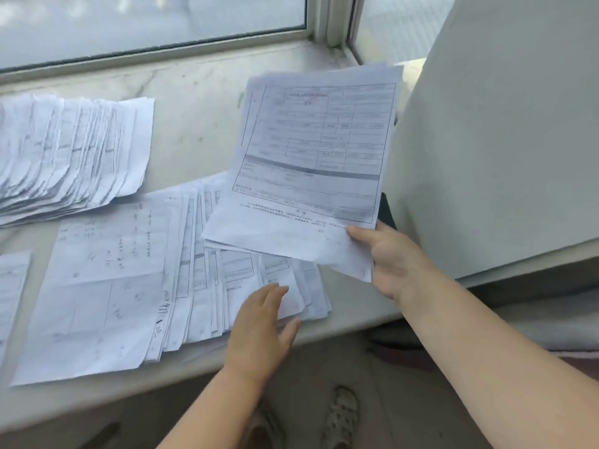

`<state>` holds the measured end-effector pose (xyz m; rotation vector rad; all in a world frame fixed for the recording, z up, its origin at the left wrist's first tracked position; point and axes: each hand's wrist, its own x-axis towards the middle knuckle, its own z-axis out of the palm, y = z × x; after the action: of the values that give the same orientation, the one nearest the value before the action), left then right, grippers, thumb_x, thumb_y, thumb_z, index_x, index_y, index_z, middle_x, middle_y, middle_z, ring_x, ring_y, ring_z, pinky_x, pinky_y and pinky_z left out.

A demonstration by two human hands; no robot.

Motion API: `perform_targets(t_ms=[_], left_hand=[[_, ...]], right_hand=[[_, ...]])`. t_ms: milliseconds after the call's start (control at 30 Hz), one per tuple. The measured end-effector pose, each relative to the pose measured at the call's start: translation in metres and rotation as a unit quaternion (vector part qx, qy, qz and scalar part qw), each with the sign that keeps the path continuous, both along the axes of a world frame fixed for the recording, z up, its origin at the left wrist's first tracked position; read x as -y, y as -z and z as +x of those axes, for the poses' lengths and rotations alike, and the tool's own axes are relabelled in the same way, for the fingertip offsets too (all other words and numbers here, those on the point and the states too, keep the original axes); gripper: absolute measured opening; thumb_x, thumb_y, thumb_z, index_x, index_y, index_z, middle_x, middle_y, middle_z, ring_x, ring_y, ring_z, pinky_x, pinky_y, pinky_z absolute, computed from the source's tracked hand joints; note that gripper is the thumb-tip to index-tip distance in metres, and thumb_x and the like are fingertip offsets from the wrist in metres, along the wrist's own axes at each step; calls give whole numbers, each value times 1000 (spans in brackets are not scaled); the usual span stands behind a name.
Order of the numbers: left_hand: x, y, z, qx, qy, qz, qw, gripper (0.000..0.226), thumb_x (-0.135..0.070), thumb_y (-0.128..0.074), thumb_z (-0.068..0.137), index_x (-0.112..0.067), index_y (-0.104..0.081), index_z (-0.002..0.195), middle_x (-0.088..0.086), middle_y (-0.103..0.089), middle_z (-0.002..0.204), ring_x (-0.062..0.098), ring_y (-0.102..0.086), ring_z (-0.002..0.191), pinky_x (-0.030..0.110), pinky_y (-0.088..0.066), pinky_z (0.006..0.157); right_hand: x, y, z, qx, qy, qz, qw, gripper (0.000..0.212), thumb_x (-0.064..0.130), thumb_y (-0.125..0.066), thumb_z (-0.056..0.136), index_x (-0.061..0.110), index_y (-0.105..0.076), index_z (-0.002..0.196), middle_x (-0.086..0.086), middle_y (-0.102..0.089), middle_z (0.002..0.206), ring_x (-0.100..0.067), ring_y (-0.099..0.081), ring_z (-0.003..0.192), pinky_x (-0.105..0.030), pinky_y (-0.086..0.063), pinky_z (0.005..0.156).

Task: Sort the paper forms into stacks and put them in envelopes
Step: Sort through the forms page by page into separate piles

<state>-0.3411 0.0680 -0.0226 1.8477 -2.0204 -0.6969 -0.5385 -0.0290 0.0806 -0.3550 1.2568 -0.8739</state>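
- Right hand (393, 260) has a pinching grip on a form (311, 163), held lifted above the worktop (194, 102).
- Left hand (262, 328), fingers straight, rests on the fanned pile (194, 270).
- Another stack (71, 150) lies far left.

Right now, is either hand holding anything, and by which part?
The right hand pinches a white printed paper form by its near bottom corner. The left hand holds nothing, resting open on the fanned white sheets.

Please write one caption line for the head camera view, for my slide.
Right hand lifts white printed forms over a fanned paper pile on the marble windowsill; left hand rests on it.
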Motion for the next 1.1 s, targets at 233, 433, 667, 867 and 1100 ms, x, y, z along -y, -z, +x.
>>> perform_targets(t_ms=[233,433,667,867,1100], left_hand=[[3,25,-3,-24,-28,-67,997,36,-39,-58,84,-13,-67,107,3,-63,121,16,-55,113,23,-41,98],[2,30,4,-129,-108,-79,983,22,-31,-50,85,-14,-61,78,-6,-65,86,7,-56,81,5,-37,75],[-2,28,-6,-262,-249,-76,929,18,-28,-61,82,-40,-52,92,-4,-60,77,9,-59,71,17,-44,65],[-5,33,-1,-127,-97,-131,978,20,-27,-54,86,-23,-62,103,-2,-47,94,13,-50,83,22,-43,75],[-7,42,-5,-50,-90,-145,984,30,-39,-60,80,-14,-62,97,6,-52,94,21,-50,91,26,-40,79]], right_hand=[[4,45,10,104,5,47,993,29,2,-45,98,7,-64,120,-12,-69,119,-27,-69,98,-40,-59,75],[7,73,7,101,-9,41,994,22,4,-45,97,8,-65,106,-13,-68,121,-32,-65,107,-47,-50,92],[0,81,16,108,-25,52,993,25,7,-46,98,13,-64,114,-5,-74,107,-21,-73,86,-50,-52,91],[-3,85,24,79,-60,65,993,28,10,-49,96,15,-64,120,-5,-72,113,-24,-70,101,-59,-48,94],[-6,86,29,95,-61,52,992,30,3,-47,96,11,-63,120,-10,-70,117,-29,-69,104,-53,-54,82]])
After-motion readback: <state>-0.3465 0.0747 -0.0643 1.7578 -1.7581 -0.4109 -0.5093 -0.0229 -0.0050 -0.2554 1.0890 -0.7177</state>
